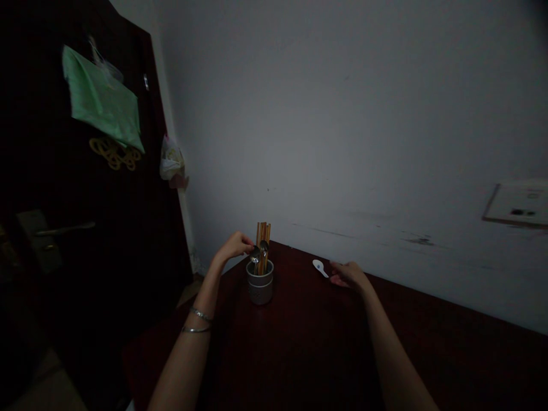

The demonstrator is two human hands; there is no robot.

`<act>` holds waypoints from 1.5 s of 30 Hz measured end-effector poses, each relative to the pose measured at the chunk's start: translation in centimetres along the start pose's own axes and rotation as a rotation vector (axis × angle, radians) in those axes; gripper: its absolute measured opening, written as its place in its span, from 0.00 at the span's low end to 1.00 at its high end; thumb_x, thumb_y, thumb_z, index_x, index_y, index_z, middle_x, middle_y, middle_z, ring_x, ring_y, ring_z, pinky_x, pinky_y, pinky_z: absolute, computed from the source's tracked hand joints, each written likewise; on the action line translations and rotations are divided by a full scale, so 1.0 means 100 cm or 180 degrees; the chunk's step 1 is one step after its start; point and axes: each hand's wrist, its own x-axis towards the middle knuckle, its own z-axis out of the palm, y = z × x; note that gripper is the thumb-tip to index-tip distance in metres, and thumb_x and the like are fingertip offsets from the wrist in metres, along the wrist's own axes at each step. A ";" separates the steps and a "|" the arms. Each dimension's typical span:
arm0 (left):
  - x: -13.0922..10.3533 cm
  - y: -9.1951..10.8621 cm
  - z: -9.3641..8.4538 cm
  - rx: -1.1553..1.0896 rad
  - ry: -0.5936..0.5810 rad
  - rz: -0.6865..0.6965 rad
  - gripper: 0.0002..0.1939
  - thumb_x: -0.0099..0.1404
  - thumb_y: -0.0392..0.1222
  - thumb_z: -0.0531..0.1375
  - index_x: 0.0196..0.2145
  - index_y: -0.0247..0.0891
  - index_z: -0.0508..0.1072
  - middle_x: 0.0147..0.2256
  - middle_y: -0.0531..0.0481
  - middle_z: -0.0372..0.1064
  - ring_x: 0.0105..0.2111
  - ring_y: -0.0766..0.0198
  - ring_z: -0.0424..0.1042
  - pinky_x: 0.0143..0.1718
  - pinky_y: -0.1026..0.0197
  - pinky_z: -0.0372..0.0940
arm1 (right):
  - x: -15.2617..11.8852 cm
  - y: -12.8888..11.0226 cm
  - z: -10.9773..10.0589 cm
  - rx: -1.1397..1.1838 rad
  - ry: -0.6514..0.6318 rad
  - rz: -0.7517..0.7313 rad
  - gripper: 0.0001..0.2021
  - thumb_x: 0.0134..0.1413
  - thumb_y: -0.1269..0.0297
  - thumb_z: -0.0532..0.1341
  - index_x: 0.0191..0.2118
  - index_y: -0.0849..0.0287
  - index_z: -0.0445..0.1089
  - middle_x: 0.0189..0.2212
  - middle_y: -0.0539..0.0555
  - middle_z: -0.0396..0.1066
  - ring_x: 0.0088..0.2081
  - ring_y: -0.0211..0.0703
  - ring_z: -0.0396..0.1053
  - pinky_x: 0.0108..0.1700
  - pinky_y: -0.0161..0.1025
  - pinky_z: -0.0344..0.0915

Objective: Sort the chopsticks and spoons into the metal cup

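Observation:
A grey utensil holder (261,288) stands upright on the dark red table, with several wooden chopsticks (268,234) and two metal spoons in it, bowls up. My left hand (235,245) reaches over the holder's left side, its fingers pinched at the bowl of the nearer metal spoon (255,255). The second metal spoon (264,246) leans just behind it. To the right, a white soup spoon (319,266) with a small blue mark lies on the table. Beside its handle end is my right hand (349,275), fingers apart; no grip on it shows.
The dark red table (295,331) meets a grey wall (325,114) at its back edge. A dark door (115,228) with a handle stands at left, a green cloth (103,103) hanging on it. A plastic bag (172,160) hangs nearby. A wall socket (518,204) is at right.

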 end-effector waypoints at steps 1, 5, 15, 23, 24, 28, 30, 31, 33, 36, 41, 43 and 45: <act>0.000 0.000 0.000 0.0000 0.0029 0.0007 0.09 0.46 0.37 0.57 0.23 0.31 0.76 0.19 0.49 0.69 0.18 0.70 0.63 0.21 0.68 0.57 | -0.002 -0.004 -0.001 -0.0040 0.0020 -0.0004 0.13 0.52 0.60 0.57 0.27 0.66 0.67 0.11 0.56 0.68 0.17 0.41 0.69 0.22 0.32 0.67; -0.003 0.008 -0.001 0.0029 0.0249 0.0048 0.09 0.47 0.36 0.56 0.22 0.32 0.75 0.17 0.50 0.69 0.17 0.70 0.62 0.20 0.68 0.55 | -0.013 -0.023 -0.002 -0.0169 0.0058 -0.0066 0.10 0.52 0.62 0.56 0.26 0.63 0.65 0.11 0.54 0.67 0.17 0.40 0.69 0.21 0.32 0.66; -0.024 0.048 -0.017 0.0008 0.1435 0.0745 0.08 0.51 0.38 0.57 0.25 0.35 0.76 0.25 0.48 0.74 0.26 0.64 0.71 0.30 0.64 0.63 | -0.057 -0.071 0.006 -0.0559 0.0294 -0.0865 0.08 0.50 0.64 0.57 0.31 0.64 0.66 0.15 0.54 0.69 0.17 0.40 0.68 0.18 0.32 0.65; -0.044 0.079 -0.026 -0.0493 0.2789 0.1291 0.10 0.54 0.43 0.59 0.31 0.35 0.77 0.29 0.46 0.74 0.28 0.64 0.72 0.29 0.64 0.65 | -0.109 -0.110 0.034 -0.0820 0.0390 -0.2284 0.13 0.49 0.62 0.57 0.36 0.65 0.72 0.27 0.58 0.74 0.27 0.40 0.71 0.27 0.34 0.66; -0.046 0.082 -0.026 -0.0657 0.2873 0.1311 0.11 0.53 0.43 0.59 0.31 0.35 0.76 0.28 0.47 0.74 0.27 0.64 0.71 0.28 0.64 0.65 | -0.115 -0.114 0.041 -0.0745 0.0320 -0.2482 0.13 0.49 0.61 0.57 0.37 0.65 0.72 0.29 0.58 0.74 0.29 0.41 0.71 0.30 0.35 0.67; -0.051 0.094 -0.025 -0.1333 0.2970 0.1358 0.11 0.52 0.43 0.61 0.31 0.34 0.76 0.27 0.48 0.73 0.24 0.67 0.70 0.25 0.65 0.66 | -0.135 -0.122 0.068 -0.0345 -0.0237 -0.2953 0.14 0.48 0.62 0.59 0.39 0.64 0.72 0.35 0.58 0.74 0.36 0.41 0.71 0.40 0.38 0.66; -0.052 0.099 -0.022 -0.1495 0.2969 0.1346 0.10 0.52 0.43 0.61 0.31 0.35 0.76 0.26 0.48 0.73 0.24 0.67 0.70 0.24 0.65 0.66 | -0.140 -0.123 0.074 -0.0116 -0.0698 -0.2843 0.14 0.48 0.62 0.60 0.41 0.63 0.72 0.35 0.57 0.74 0.35 0.39 0.71 0.38 0.36 0.67; -0.052 0.101 -0.020 -0.1530 0.2964 0.1329 0.10 0.52 0.43 0.61 0.31 0.35 0.76 0.26 0.48 0.73 0.24 0.67 0.70 0.25 0.65 0.66 | -0.142 -0.123 0.075 0.0001 -0.0936 -0.2665 0.15 0.48 0.62 0.60 0.42 0.63 0.71 0.34 0.57 0.74 0.33 0.38 0.71 0.35 0.35 0.68; -0.052 0.103 -0.017 -0.1561 0.2930 0.1274 0.10 0.53 0.42 0.60 0.31 0.35 0.76 0.27 0.48 0.73 0.24 0.68 0.70 0.25 0.65 0.66 | -0.144 -0.123 0.074 0.0202 -0.1354 -0.2222 0.15 0.49 0.62 0.60 0.43 0.63 0.71 0.32 0.56 0.74 0.28 0.36 0.71 0.27 0.31 0.67; -0.049 0.101 -0.013 -0.1603 0.2830 0.1171 0.11 0.54 0.43 0.59 0.33 0.34 0.75 0.28 0.47 0.73 0.25 0.67 0.70 0.25 0.65 0.67 | -0.145 -0.122 0.066 0.0319 -0.1759 -0.1801 0.14 0.48 0.65 0.61 0.42 0.63 0.71 0.31 0.56 0.74 0.25 0.35 0.70 0.22 0.30 0.66; -0.042 0.095 -0.007 -0.1719 0.2732 0.1055 0.12 0.54 0.44 0.60 0.32 0.33 0.75 0.28 0.47 0.72 0.24 0.68 0.69 0.24 0.65 0.66 | -0.140 -0.118 0.050 0.0115 -0.1946 -0.1690 0.10 0.45 0.64 0.63 0.33 0.65 0.73 0.29 0.57 0.74 0.26 0.36 0.71 0.24 0.30 0.68; -0.039 0.092 -0.005 -0.1800 0.2736 0.0996 0.12 0.54 0.44 0.60 0.32 0.33 0.75 0.27 0.47 0.72 0.24 0.68 0.68 0.24 0.65 0.66 | -0.137 -0.116 0.044 0.0028 -0.1852 -0.1664 0.10 0.44 0.62 0.63 0.28 0.66 0.73 0.25 0.57 0.74 0.24 0.36 0.70 0.24 0.30 0.67; -0.037 0.090 -0.004 -0.1840 0.2681 0.0943 0.13 0.53 0.44 0.60 0.33 0.32 0.75 0.27 0.47 0.72 0.24 0.68 0.68 0.23 0.65 0.66 | -0.132 -0.114 0.039 0.0036 -0.1682 -0.1636 0.11 0.43 0.62 0.64 0.26 0.67 0.72 0.22 0.57 0.73 0.22 0.36 0.70 0.23 0.30 0.67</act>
